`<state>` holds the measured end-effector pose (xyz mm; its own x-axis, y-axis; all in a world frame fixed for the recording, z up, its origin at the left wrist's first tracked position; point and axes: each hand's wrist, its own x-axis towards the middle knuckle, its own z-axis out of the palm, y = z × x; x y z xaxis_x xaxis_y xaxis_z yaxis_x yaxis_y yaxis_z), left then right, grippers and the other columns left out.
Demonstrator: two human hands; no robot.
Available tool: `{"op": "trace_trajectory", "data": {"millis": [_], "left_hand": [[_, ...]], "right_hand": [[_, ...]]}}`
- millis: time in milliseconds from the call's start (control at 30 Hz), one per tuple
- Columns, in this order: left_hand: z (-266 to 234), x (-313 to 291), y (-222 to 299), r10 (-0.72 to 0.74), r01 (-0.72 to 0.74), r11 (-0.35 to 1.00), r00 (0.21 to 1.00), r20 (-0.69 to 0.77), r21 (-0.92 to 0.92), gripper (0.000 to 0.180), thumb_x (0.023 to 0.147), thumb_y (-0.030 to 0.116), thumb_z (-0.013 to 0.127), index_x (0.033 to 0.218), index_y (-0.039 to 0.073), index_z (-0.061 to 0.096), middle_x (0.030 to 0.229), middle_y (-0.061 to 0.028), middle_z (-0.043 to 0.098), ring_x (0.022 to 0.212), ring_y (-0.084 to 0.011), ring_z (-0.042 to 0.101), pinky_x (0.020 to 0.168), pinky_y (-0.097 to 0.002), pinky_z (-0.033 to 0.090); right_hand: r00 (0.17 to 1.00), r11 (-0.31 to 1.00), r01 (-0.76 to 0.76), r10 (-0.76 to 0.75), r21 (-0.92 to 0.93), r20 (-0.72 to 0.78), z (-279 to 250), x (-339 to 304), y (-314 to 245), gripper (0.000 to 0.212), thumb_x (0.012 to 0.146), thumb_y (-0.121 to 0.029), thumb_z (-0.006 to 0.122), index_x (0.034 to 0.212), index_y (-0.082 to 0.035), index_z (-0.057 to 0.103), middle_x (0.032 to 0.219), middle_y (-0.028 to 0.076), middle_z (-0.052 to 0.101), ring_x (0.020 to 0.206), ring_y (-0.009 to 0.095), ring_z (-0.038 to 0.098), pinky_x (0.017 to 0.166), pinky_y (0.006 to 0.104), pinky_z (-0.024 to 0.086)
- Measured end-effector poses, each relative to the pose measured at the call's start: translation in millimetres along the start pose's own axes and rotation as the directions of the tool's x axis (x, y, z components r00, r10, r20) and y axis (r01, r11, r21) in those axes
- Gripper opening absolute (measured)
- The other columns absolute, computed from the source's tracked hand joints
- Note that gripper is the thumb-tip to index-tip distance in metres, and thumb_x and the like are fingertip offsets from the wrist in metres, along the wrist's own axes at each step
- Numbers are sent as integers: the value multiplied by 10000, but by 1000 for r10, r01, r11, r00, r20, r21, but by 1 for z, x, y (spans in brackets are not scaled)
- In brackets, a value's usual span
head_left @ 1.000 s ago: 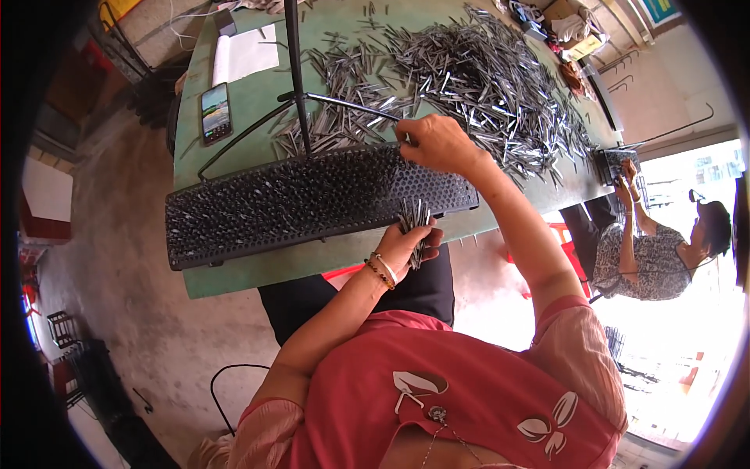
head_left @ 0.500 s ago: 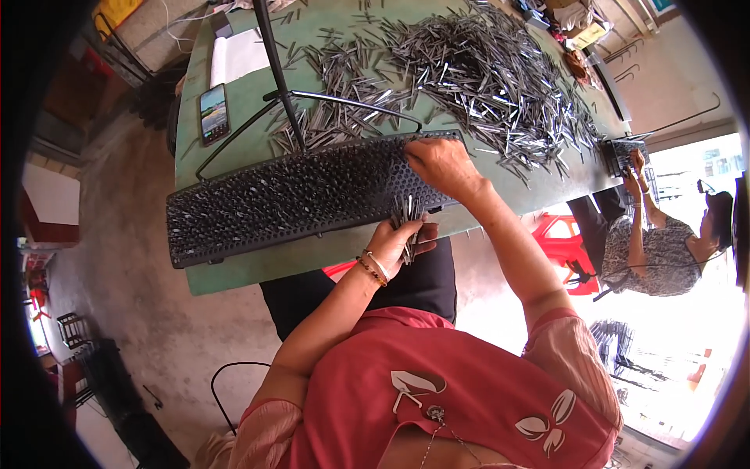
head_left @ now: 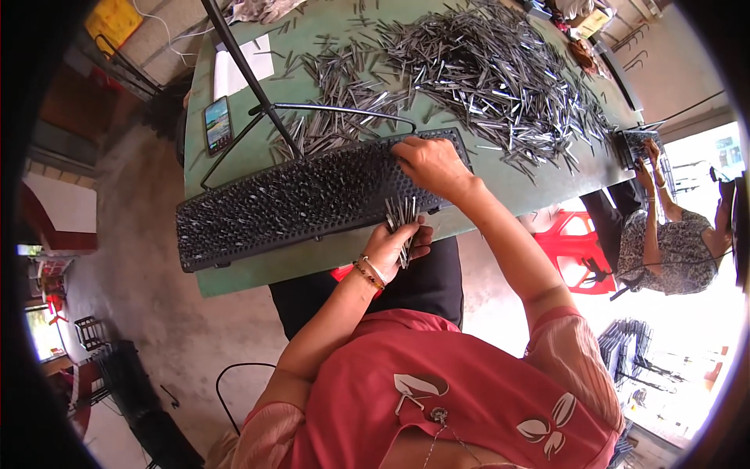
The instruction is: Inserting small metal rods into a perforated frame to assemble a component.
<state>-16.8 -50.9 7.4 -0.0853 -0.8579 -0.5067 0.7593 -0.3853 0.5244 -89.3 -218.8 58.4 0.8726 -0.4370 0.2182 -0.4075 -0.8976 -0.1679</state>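
A long black perforated rack lies slanted across the near edge of the green table. Dark thin strips fill its holes from the left end to past the middle, while bare holes show at the right end. My left hand is closed around a bundle of thin metal strips, held just below the rack's near edge. Over the right part of the rack, my right hand has its fingers pinched together at the surface. Whatever those fingertips hold is hidden.
A big heap of loose metal strips covers the far table. Black rods rise behind the rack. A phone and white paper lie far left. At right, another person works near a red plastic chair.
The whole view has shifted slightly, with rack and table appearing a little further right. My right hand has moved slightly left along the rack; my left still holds the bundle.
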Motion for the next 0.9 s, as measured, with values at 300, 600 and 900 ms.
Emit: {"op": "trace_trajectory", "data": {"millis": [300, 600, 900], "left_hand": [[3, -1, 0, -7, 7, 1000, 1000, 17, -25, 170, 900, 148, 548, 1038, 63, 599, 904, -66, 652, 804, -154, 638, 694, -332, 550], [-1, 3, 2, -6, 13, 998, 995, 104, -65, 171, 891, 169, 567, 1017, 59, 600, 901, -80, 652, 815, -169, 638, 703, -347, 553], [-6, 2, 4, -33, 39, 998, 991, 129, -43, 247, 901, 196, 561, 1094, 43, 569, 919, -89, 662, 825, -181, 652, 715, -329, 550]], "right_hand": [[954, 944, 300, -299, -134, 29, -9, 14, 10, 72, 733, -81, 568, 802, -93, 584, 854, 67, 527, 695, 240, 633, 613, 346, 509], [948, 946, 290, -263, -144, 181, -8, 28, 9, 46, 715, -58, 578, 758, -71, 569, 851, 103, 495, 681, 299, 605, 606, 396, 498], [981, 998, 46, -38, -41, 192, -24, 29, -2, 75, 751, -56, 564, 795, -14, 607, 926, 153, 540, 749, 336, 613, 695, 434, 501]]}}
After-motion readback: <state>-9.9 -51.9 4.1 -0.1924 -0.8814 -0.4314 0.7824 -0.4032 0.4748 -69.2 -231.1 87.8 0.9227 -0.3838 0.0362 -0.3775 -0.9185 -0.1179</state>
